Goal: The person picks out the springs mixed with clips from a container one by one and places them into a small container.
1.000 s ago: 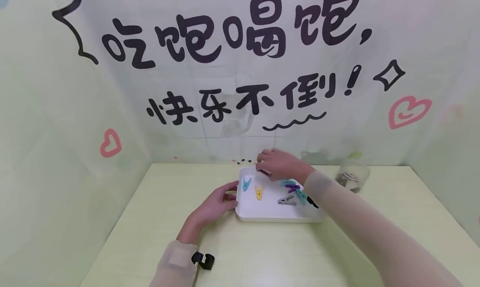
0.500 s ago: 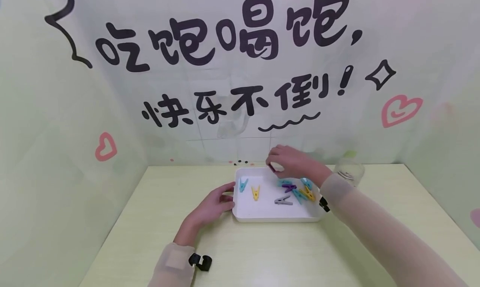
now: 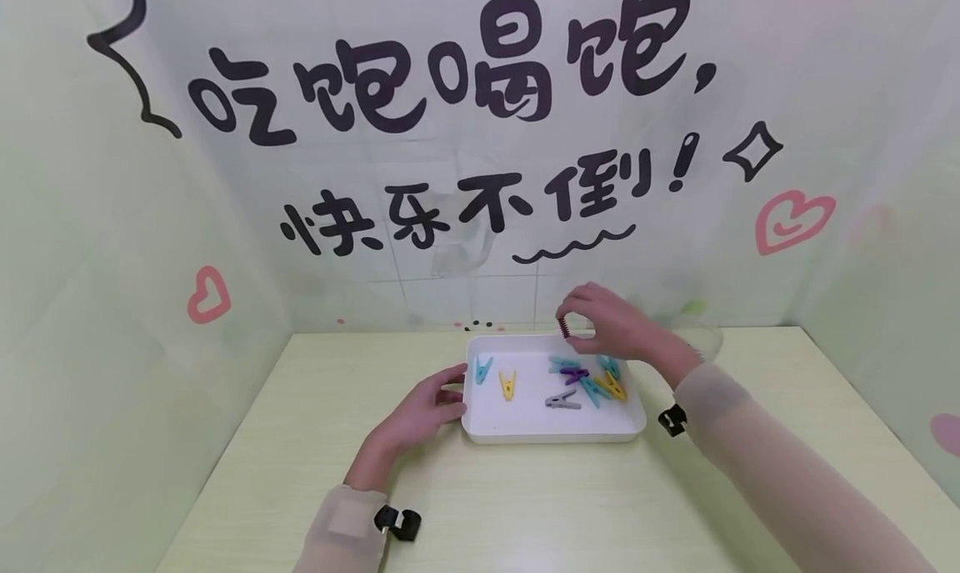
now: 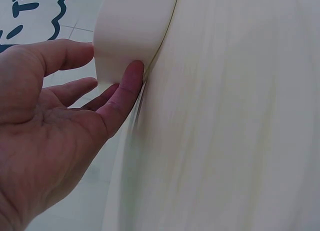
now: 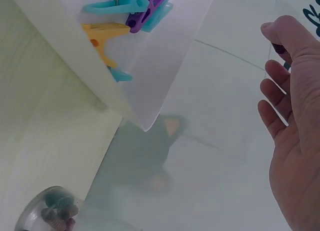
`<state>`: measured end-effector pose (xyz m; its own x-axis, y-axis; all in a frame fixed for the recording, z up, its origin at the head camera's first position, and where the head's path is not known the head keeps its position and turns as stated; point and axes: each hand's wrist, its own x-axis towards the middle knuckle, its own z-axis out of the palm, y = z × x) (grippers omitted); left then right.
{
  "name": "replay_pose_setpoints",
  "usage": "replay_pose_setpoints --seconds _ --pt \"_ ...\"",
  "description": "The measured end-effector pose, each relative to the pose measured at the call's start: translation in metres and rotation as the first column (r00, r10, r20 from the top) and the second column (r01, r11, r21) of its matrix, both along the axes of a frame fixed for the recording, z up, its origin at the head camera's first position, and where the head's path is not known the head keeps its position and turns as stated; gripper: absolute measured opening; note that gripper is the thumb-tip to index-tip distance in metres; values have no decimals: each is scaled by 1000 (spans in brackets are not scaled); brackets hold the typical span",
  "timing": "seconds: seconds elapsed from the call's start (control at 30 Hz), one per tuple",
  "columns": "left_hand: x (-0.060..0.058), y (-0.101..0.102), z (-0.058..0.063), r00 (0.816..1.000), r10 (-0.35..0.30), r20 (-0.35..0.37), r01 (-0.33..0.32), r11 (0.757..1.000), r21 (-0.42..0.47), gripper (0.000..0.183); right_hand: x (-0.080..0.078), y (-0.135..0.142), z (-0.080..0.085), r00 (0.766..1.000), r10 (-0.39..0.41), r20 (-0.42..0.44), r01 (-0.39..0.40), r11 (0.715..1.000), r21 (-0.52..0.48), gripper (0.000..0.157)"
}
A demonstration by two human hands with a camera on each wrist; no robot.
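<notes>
My right hand (image 3: pixel 611 319) pinches a dark reddish spiral hair tie (image 3: pixel 563 327) between thumb and fingers, over the back edge of a white tray (image 3: pixel 510 425). In the right wrist view only a bit of the hair tie (image 5: pixel 278 49) shows behind the thumb. My left hand (image 3: pixel 420 406) rests its fingers against the tray's left wall, which the left wrist view shows close up. Inside the tray lie several clothespins: a grey one (image 3: pixel 562 401), a purple one (image 3: pixel 575 376), a yellow one (image 3: pixel 507 386) and a teal one (image 3: pixel 483 370) among them.
Behind my right wrist, at the back right of the table (image 3: pixel 300 440), stands a clear jar (image 3: pixel 708 340). The right wrist view shows coiled hair ties (image 5: pixel 60 211) in it. A printed curtain (image 3: pixel 375 298) hangs along the table's back edge.
My right hand has moved right along the tray's back edge with the hair tie in its fingers, uncovering clothespins at the tray's right. My left hand has stayed against the tray.
</notes>
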<state>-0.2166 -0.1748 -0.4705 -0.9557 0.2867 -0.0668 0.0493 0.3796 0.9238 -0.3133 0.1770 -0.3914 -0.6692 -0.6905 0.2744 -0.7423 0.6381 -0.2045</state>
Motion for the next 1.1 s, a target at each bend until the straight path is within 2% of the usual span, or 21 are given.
replay_pose_setpoints --seconds 0.27,0.6,0.93,1.1 --pt "0 -1 0 1000 1 5 -1 1000 -5 64 8 21 -2 999 -29 27 32 994 -107 30" --pt "0 -1 0 1000 1 19 -1 1000 3 64 21 54 -7 995 -95 44 101 978 -183 34" --pt "0 0 -1 1000 3 17 -3 1000 7 65 27 91 -14 988 -145 -55 123 948 -295 35" --pt "1 0 0 1000 8 15 -8 1000 7 64 33 105 -16 981 -194 -32 173 928 -330 35"
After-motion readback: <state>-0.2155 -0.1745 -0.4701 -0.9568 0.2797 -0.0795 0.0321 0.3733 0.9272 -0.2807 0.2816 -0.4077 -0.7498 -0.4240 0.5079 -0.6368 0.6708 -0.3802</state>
